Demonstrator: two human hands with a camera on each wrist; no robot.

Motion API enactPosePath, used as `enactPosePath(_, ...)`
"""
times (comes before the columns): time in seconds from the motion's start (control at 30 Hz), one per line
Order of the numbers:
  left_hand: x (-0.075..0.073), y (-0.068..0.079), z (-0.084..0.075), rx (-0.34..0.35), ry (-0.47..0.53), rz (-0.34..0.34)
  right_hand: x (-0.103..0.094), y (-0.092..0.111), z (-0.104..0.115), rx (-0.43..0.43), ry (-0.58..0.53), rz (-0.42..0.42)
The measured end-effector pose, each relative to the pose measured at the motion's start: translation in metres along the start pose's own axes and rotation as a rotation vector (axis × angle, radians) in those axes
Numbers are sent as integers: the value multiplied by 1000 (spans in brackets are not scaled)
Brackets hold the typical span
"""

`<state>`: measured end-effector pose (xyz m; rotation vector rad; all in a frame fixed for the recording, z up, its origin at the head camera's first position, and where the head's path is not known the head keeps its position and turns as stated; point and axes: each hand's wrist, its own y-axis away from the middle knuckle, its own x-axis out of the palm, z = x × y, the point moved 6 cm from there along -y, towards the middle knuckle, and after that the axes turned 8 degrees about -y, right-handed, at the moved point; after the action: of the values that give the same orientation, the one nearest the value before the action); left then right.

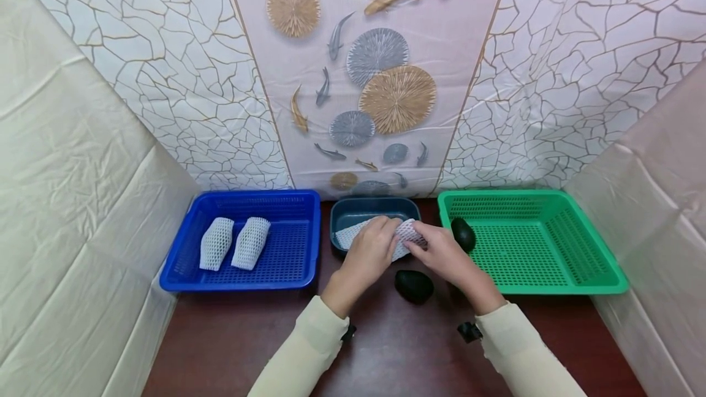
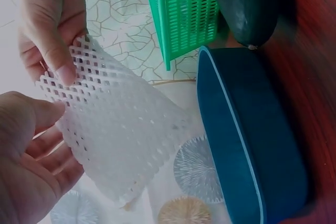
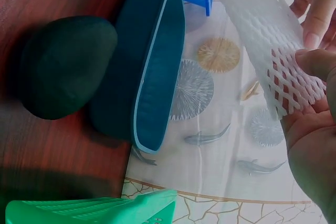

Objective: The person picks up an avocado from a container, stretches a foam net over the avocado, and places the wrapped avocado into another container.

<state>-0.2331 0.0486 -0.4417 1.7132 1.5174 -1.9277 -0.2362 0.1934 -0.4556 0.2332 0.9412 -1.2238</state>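
Observation:
A white foam net sleeve [image 2: 121, 124] is held up by its mesh end between my two hands. My left hand [image 1: 371, 250] pinches the rim with thumb and fingers. Opposite it, my right hand [image 1: 444, 254] grips the same rim, its thumb on the mesh in the right wrist view. More white netting [image 1: 351, 235] shows left of the left hand, over the dark teal container [image 1: 341, 207]; I cannot tell whether it is the same piece. A dark avocado [image 1: 413, 287] lies on the table in front of the container, below the hands and apart from them.
At the left, a blue basket [image 1: 281, 285] holds two white net-wrapped items [image 1: 216, 244], their contents hidden. The green basket [image 1: 562, 288] at the right has another dark avocado [image 1: 463, 234] by its left wall. Patterned cloth walls [image 1: 380, 164] enclose the dark red table [image 1: 397, 354].

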Motion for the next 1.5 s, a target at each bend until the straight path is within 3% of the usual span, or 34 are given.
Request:
enactPosePath(0.37,-6,5,15,-92,122,-22,5,8,-7,17,96,109)
enactPosePath(0.7,-18,5,31,-183,193,-50,13,19,-24,66,10,163)
enactPosePath(1.0,-2,9,25,-165,210,63,14,19,-21,47,-7,92)
enactPosePath(1.3,6,19,11,-78,178,111,10,19,-12,20,-52,10)
enactPosePath(1.5,11,22,5,-54,159,120,9,21,-3,-45,-100,-10)
